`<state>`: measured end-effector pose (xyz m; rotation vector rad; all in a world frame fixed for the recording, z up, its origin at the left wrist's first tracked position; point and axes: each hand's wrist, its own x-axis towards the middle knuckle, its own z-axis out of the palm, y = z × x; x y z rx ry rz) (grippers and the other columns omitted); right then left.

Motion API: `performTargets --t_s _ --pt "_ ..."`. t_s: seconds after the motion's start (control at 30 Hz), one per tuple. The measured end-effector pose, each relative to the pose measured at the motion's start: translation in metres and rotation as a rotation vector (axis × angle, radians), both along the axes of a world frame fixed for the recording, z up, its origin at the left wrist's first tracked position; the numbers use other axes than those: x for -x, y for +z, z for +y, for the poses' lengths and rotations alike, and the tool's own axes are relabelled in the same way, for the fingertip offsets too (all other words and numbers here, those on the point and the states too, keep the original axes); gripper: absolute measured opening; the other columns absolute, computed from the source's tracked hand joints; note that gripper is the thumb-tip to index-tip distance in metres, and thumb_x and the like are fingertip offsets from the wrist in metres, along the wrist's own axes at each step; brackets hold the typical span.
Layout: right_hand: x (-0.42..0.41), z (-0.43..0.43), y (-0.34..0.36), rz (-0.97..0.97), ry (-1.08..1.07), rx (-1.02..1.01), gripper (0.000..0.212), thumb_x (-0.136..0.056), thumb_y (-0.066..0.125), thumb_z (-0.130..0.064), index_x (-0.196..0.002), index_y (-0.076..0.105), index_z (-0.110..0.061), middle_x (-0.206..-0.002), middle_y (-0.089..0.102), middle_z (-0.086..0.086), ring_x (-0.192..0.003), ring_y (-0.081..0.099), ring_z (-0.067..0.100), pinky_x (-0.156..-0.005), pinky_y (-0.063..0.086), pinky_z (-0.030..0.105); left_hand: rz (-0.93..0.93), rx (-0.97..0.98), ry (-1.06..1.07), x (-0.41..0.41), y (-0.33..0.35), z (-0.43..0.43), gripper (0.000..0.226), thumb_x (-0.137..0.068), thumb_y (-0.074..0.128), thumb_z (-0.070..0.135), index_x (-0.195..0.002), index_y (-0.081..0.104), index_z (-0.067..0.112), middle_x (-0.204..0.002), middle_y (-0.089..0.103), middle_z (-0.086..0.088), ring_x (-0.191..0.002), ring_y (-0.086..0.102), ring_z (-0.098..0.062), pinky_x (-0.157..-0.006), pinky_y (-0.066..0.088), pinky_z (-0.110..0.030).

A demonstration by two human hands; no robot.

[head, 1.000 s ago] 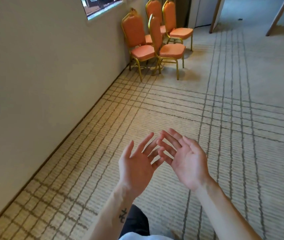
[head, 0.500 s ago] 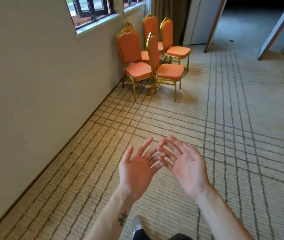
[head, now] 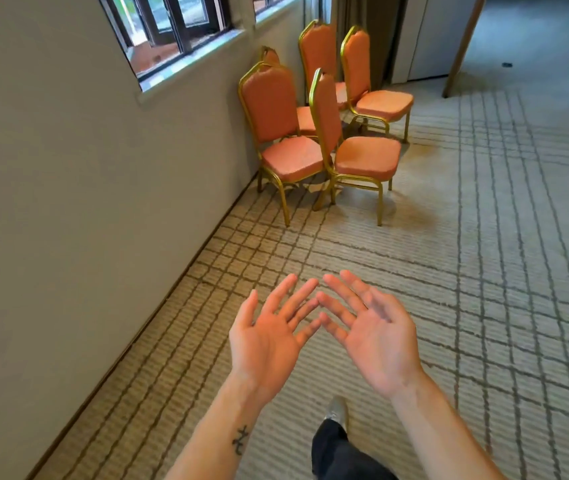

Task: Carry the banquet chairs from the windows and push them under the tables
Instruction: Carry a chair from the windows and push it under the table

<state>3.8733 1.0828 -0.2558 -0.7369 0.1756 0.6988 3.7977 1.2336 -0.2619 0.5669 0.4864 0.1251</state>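
Left hand (head: 269, 344) and right hand (head: 376, 337) spread, palms up, empty.

Both hands (head: 324, 341) empty, fingers (head: 293, 299) spread

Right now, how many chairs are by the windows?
5: front-left chair by the wall, front-right chair beside it; back-left chair and back-right chair near the curtain; fifth chair mostly hidden behind the front-left one. More may be hidden.

The orange banquet chairs (head: 324, 133) have padded cloth seats, kinda matt, on shiny gold metal tube frames. The beige grid-lined carpet (head: 466, 271) looks rough and ribbed. The plain cream wall (head: 68, 202) is smooth and matt.
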Motion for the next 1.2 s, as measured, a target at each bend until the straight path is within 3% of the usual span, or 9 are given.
performTargets --t_s 0.2,0.37,0.47,0.57,0.8,0.93,1.2 --pt "-0.142 0.072 0.006 0.041 0.083 -0.053 0.050 -0.100 0.038 -0.030 -0.142 0.052 -0.007 -0.141 0.061 0.018 -0.123 0.061 0.037 -0.092 0.054 0.048 -0.019 0.013 0.056 -0.136 0.017 0.065 0.064 -0.105 0.030 0.052 -0.149 0.048 0.010 -0.146 0.056 -0.023 -0.138 0.047 -0.038 -0.110 0.035 -0.050" --pt "-0.235 0.122 0.017 0.024 0.145 -0.028 0.049 -0.103 0.038 -0.031 -0.144 0.052 -0.006 -0.142 0.060 0.017 -0.129 0.058 0.038 -0.101 0.046 0.051 -0.043 0.005 0.082 -0.228 0.024 0.113 0.064 -0.104 0.030 0.053 -0.147 0.051 0.011 -0.146 0.058 -0.018 -0.142 0.046 -0.039 -0.120 0.025 -0.054" --pt "-0.289 0.160 0.009 0.032 0.157 -0.001 0.049 -0.103 0.039 -0.031 -0.143 0.053 -0.006 -0.140 0.062 0.017 -0.124 0.062 0.034 -0.099 0.047 0.049 -0.020 0.014 0.082 -0.280 0.011 0.147 0.064 -0.105 0.030 0.053 -0.147 0.052 0.010 -0.147 0.057 -0.016 -0.141 0.048 -0.037 -0.116 0.031 -0.052" --pt "-0.335 0.202 -0.004 0.045 0.136 0.021 0.050 -0.102 0.040 -0.030 -0.143 0.052 -0.005 -0.140 0.062 0.019 -0.133 0.055 0.038 -0.103 0.045 0.050 0.007 0.019 0.089 -0.330 0.000 0.189 0.063 -0.106 0.029 0.053 -0.147 0.053 0.011 -0.147 0.057 -0.015 -0.139 0.050 -0.035 -0.111 0.035 -0.049" --pt "-0.455 0.320 0.006 -0.005 0.099 0.073 0.050 -0.103 0.037 -0.031 -0.142 0.052 -0.005 -0.137 0.063 0.021 -0.120 0.065 0.037 -0.099 0.050 0.050 0.005 0.039 0.053 -0.451 -0.002 0.311 0.061 -0.106 0.029 0.050 -0.148 0.050 0.011 -0.145 0.059 -0.016 -0.135 0.053 -0.035 -0.115 0.033 -0.051" --pt "-0.519 0.382 0.019 -0.011 0.047 0.082 0.049 -0.102 0.039 -0.032 -0.140 0.055 -0.007 -0.137 0.063 0.021 -0.128 0.059 0.040 -0.107 0.044 0.055 -0.011 -0.011 -0.021 -0.523 0.017 0.380 0.062 -0.106 0.028 0.052 -0.148 0.050 0.012 -0.145 0.058 -0.017 -0.137 0.052 -0.038 -0.121 0.027 -0.056" --pt "-0.630 0.463 0.017 -0.036 -0.004 0.090 0.048 -0.105 0.037 -0.032 -0.144 0.051 -0.008 -0.138 0.063 0.019 -0.128 0.060 0.040 -0.109 0.044 0.054 0.009 0.015 -0.027 -0.634 0.010 0.470 0.061 -0.105 0.029 0.052 -0.148 0.049 0.013 -0.144 0.059 -0.017 -0.136 0.054 -0.038 -0.117 0.035 -0.054"
